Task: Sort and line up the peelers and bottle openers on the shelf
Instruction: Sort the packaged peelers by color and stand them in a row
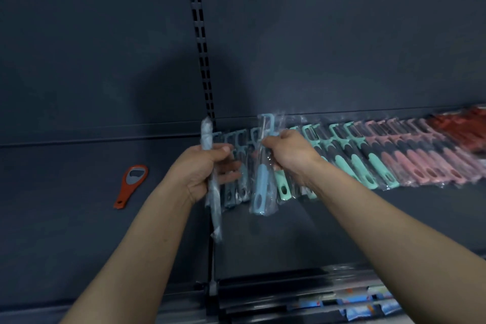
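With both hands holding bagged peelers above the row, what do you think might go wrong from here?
The right hand pinches the blue peeler only near its head, through slick wrapping, so it may slip and drop. That wrist hangs over the mint peelers and could knock them askew. The orange bottle opener lies alone at the left and might get overlooked.

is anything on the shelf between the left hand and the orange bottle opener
Nothing visible: only bare dark shelf lies between the left hand and the flat orange plastic bottle opener. That hand is full, though: it grips a bagged blue peeler.
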